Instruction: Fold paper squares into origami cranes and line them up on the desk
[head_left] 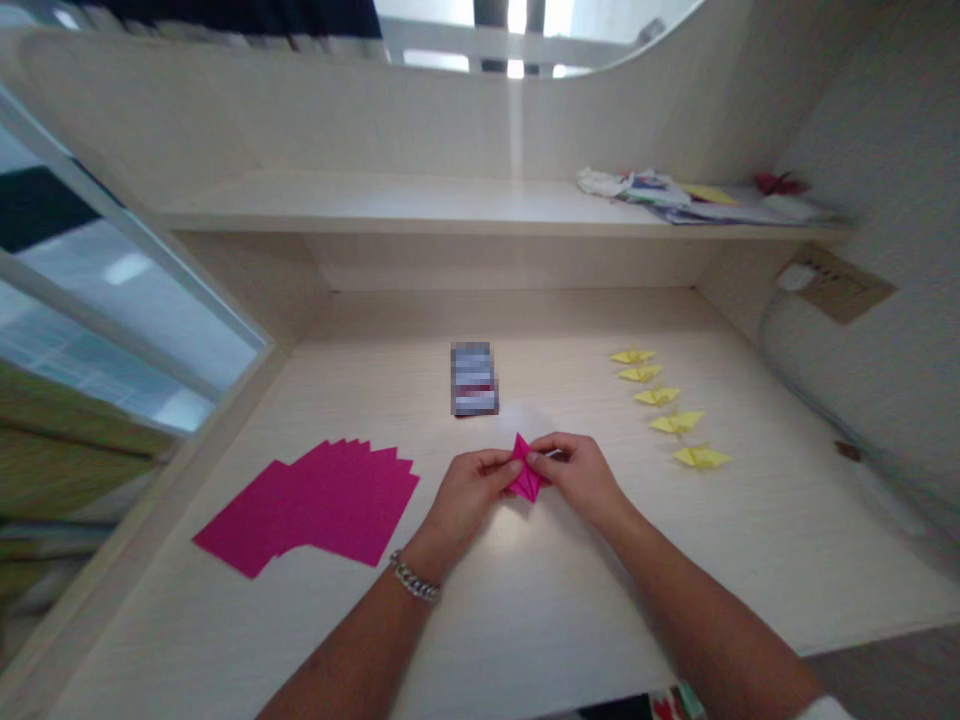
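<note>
A small pink origami piece (527, 482), folded to a pointed diamond, is held up between both hands over the desk. My left hand (476, 488) pinches its left side with thumb and fingers; a chain bracelet sits on that wrist. On its right side my right hand (576, 472) pinches the same paper, thumb in front. The fingertips behind the paper are partly hidden. To the left lies a fanned stack of pink paper sheets (337, 505). Several folded yellow paper cranes (701, 457) stand in a row at the right.
A small pixelated rectangular object (474, 380) lies beyond my hands. Papers (675, 195) are piled on the shelf (375, 205) at the back. A cable (795, 375) runs from the wall socket (844, 283) down the right side. A glass pane (112, 270) borders the left.
</note>
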